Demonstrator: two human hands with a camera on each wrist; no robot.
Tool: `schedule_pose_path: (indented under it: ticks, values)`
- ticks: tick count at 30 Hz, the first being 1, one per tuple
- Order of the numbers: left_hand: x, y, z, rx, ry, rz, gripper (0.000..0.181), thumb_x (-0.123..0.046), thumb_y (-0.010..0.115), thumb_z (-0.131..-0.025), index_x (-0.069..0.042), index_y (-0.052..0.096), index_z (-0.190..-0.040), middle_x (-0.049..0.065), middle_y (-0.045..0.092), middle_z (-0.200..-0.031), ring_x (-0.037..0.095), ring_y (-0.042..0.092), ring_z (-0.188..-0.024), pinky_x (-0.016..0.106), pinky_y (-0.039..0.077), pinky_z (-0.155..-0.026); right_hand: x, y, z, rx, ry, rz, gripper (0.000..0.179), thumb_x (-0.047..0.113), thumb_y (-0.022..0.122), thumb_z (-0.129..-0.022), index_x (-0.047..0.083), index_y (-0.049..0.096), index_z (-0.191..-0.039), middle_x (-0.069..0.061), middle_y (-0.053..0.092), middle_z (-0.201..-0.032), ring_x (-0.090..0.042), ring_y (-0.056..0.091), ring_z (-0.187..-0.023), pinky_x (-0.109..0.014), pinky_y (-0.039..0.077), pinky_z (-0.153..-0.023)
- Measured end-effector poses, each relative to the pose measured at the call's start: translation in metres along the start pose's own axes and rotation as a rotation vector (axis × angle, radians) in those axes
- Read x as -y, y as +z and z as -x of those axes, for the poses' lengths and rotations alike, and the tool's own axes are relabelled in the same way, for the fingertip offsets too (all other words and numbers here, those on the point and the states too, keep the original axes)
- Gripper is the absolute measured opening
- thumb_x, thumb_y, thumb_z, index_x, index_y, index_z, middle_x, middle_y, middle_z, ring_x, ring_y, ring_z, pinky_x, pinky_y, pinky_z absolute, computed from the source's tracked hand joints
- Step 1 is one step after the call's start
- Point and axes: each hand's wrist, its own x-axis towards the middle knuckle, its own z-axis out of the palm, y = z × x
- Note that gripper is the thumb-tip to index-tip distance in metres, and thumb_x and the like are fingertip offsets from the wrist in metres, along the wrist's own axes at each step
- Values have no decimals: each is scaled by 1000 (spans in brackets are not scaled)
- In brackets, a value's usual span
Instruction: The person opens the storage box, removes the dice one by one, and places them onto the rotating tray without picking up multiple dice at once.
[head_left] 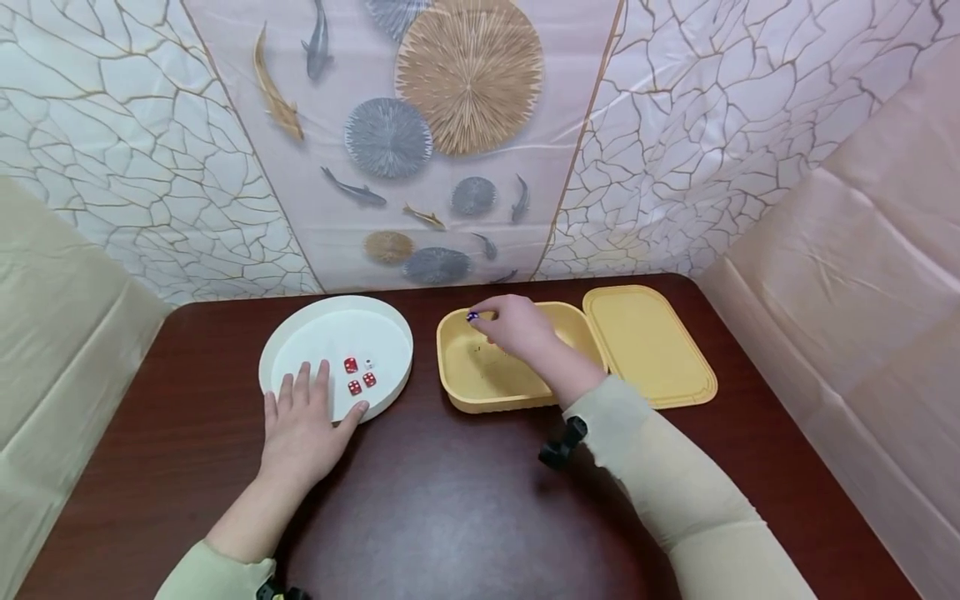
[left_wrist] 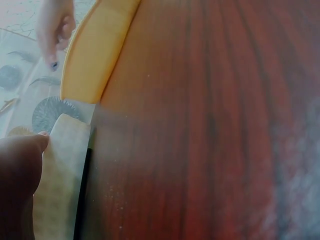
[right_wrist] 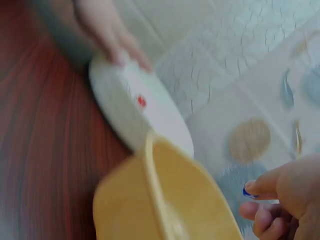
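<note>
A round white tray (head_left: 300,337) stands at the left of the table, with three red dice (head_left: 351,365) and a small white die (head_left: 368,364) on its bottom. My left hand (head_left: 303,429) lies over the tray's near rim, fingers spread and straight, thumb on the edge. Above the yellow rectangular container (head_left: 457,375), my right hand (head_left: 517,329) pinches a small blue die (head_left: 472,317) between thumb and fingertips. The same blue die (right_wrist: 247,191) shows at the fingertips in the right wrist view. Under that hand, part of the container's inside is hidden; small specks there are too tiny to identify.
A flat yellow lid (head_left: 652,346) lies against the container's right side. Behind the dark wooden table (head_left: 450,500) hangs a patterned cloth (head_left: 465,192), and pale cloth also flanks both sides. The container stands to the right of the tray, a narrow gap between them.
</note>
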Motion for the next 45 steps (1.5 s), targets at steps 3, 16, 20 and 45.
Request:
schedule_pose_path:
  ticks: [3, 16, 20, 45]
  values:
    - [1, 1, 0, 4, -1, -3, 93, -66, 45, -95, -3, 17, -157, 29, 16, -159, 52, 11, -144, 68, -1, -113, 20, 10, -3, 12, -33, -63, 34, 38, 63, -96, 24, 70, -126, 1, 72, -82, -13, 67, -69, -32, 50, -63]
    - [2, 2, -3, 7, -8, -11, 93, -65, 48, -94, -4, 17, -158, 28, 16, -159, 51, 10, -144, 67, -1, -114, 70, 42, -13, 118, -49, -186, 30, 35, 65, -96, 22, 71, -123, -4, 72, -91, -14, 67, -72, -27, 53, -61]
    - [2, 3, -4, -2, -3, -16, 92, -65, 48, -94, -4, 18, -157, 28, 17, -159, 51, 10, -145, 67, -1, -114, 75, 56, -15, 133, -59, -110, 30, 34, 65, -96, 20, 71, -122, -4, 71, -98, -13, 66, -74, -27, 53, -64]
    - [0, 4, -2, -26, 0, -14, 89, -60, 51, -95, -4, 21, -157, 28, 19, -158, 51, 12, -144, 66, 1, -114, 105, 110, -22, 231, -54, 514, 9, 26, 63, -95, 25, 73, -96, 5, 66, -92, -14, 57, -80, -32, 49, -69]
